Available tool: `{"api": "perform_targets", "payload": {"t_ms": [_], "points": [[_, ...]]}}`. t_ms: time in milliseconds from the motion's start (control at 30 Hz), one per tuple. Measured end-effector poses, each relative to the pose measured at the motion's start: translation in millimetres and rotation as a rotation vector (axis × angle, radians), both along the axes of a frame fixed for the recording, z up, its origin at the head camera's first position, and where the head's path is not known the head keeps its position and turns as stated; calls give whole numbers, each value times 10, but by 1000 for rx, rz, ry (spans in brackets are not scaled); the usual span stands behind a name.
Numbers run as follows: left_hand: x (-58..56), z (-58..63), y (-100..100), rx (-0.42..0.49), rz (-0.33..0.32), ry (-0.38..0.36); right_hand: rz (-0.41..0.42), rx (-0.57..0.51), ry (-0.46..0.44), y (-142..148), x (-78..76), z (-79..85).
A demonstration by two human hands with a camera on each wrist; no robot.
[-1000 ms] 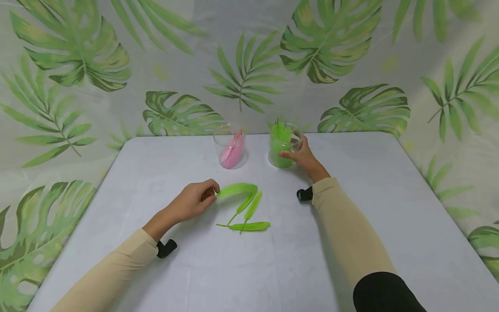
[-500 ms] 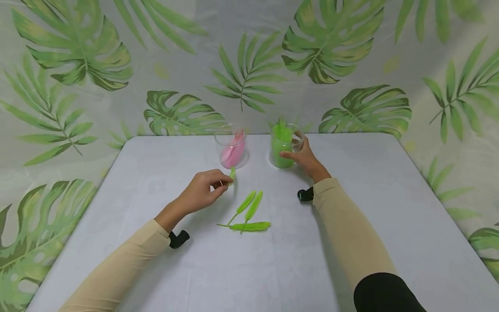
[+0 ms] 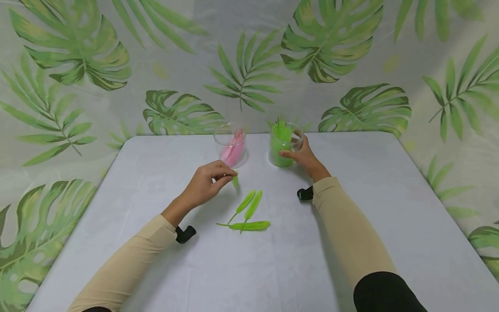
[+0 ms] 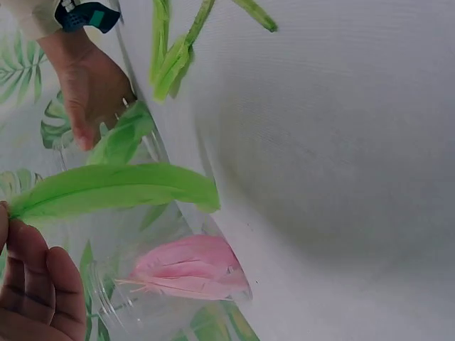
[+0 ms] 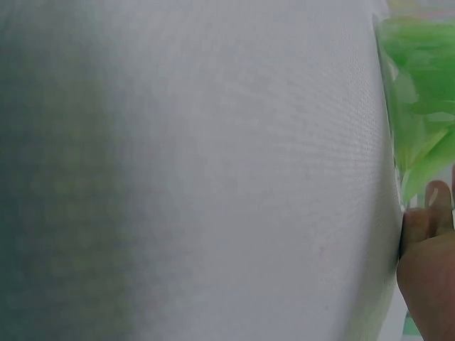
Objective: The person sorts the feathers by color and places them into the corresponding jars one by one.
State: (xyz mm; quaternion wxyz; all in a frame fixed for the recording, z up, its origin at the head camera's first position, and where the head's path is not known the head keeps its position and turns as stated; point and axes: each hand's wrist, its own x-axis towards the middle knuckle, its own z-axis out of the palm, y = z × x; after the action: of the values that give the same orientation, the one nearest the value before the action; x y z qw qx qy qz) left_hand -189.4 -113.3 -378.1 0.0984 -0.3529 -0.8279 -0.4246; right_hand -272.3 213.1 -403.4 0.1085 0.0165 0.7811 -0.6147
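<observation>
My left hand (image 3: 206,182) pinches a light green feather (image 4: 121,188) by its quill end. In the head view that feather hangs below the fingertips, in front of a clear cup (image 3: 216,145) with pink feathers (image 3: 234,149) in it. My right hand (image 3: 307,161) grips the side of a second clear cup (image 3: 271,157), its thumb across the front. Green feathers (image 5: 426,78) fill this cup, and their quills stick up above its rim. Between the arms, green feathers (image 3: 246,201) lie on the table, their quills crossing at the lower left.
A white cloth covers the table (image 3: 218,268). Both cups stand near its back edge, side by side with a gap between them. Behind it hangs a leaf-printed curtain (image 3: 249,65). Each wrist wears a small black camera (image 3: 305,194).
My left hand has lifted one green feather off the table and moved forward and right, toward the pink feathers' cup. My right hand keeps its hold on the other cup.
</observation>
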Motion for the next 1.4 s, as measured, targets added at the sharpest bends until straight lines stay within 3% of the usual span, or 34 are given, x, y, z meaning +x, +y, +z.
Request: {"api": "perform_targets", "payload": {"t_ms": [267, 400, 633, 900, 1067, 1233, 1400], "points": [[-158, 33, 32, 146, 84, -119, 3, -13, 11, 1, -16, -14], [-250, 115, 56, 217, 111, -139, 0, -13, 7, 0, -10, -4], [-394, 319, 147, 250, 163, -164, -4, -4, 8, -12, -1, 9], [-547, 509, 337, 317, 130, -312, -22, -1, 18, 45, -125, -218], [-718, 575, 511, 337, 134, -369, -35, 6, 51, 60, -160, -305], [-904, 679, 649, 364, 132, -375, -42, -42, 41, 49, -152, -279], [-1031, 795, 742, 393, 146, -386, -30, -16, 0, 4, -81, -116]]}}
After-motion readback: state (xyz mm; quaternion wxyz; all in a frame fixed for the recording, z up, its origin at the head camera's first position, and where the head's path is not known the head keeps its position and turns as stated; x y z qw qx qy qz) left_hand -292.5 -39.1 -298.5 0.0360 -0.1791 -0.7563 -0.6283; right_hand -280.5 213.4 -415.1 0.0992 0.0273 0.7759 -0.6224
